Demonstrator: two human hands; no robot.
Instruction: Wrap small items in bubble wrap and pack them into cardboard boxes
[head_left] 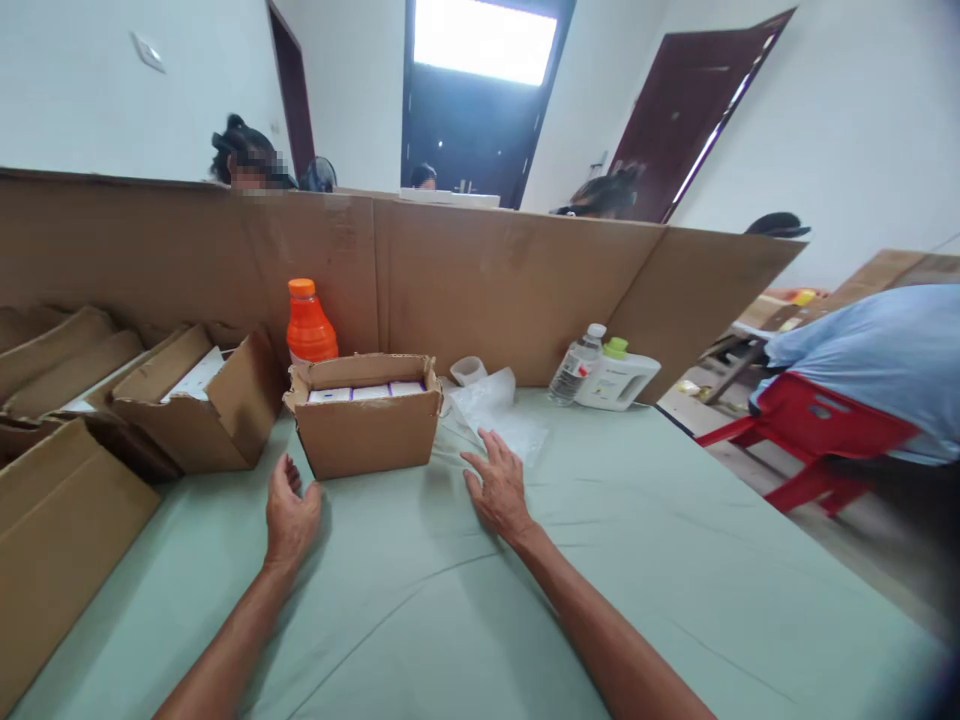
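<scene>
A small open cardboard box (365,430) with white packets inside stands on the pale green tablecloth (465,600). My left hand (289,515) rests on the cloth just in front of the box's left corner, fingers loosely curled, holding nothing. My right hand (499,490) lies flat on the cloth to the right of the box, fingers spread, empty. A clear plastic sheet (499,410) lies just beyond my right hand's fingertips.
An orange bottle (309,325) stands behind the box. More open cartons (195,400) crowd the left side. A water bottle (574,366) and a white jug (619,378) stand by the cardboard partition (487,280). Other people sit beyond it; a red chair (814,425) is on the right.
</scene>
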